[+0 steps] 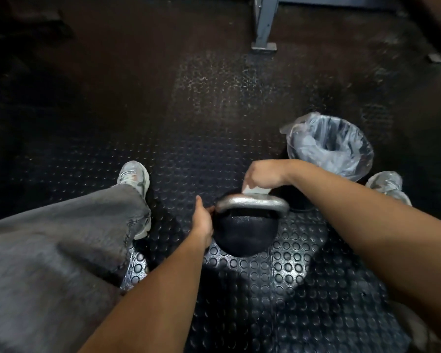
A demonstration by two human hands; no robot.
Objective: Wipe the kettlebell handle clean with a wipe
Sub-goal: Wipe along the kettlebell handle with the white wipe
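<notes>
Wiping is the step in hand: my right hand (262,175) pinches a small white wipe (255,190) in curled fingers and holds it against the far side of the silvery metal handle (252,202) of the round black kettlebell (245,234), which stands upright on the floor between my feet. My left hand (203,220) steadies the weight at the near-left end of the handle, thumb up along its side; whether those fingers wrap the handle or only press against it I cannot tell, since the hand hides them. I judge the job barely under way, with the wipe at one spot towards the middle of the bar. The next move calls for dragging the wipe along the curve to both ends and round the underside, while the left grip keeps the bell from rocking. The floor is black rubber matting (303,276) with raised round studs, shiny near me and dull and scuffed farther off. A small bin lined with a clear plastic bag (331,146) stands just beyond my right arm, handy for the used wipe, and a grey metal post (264,26) rises at the back of the dim room.
</notes>
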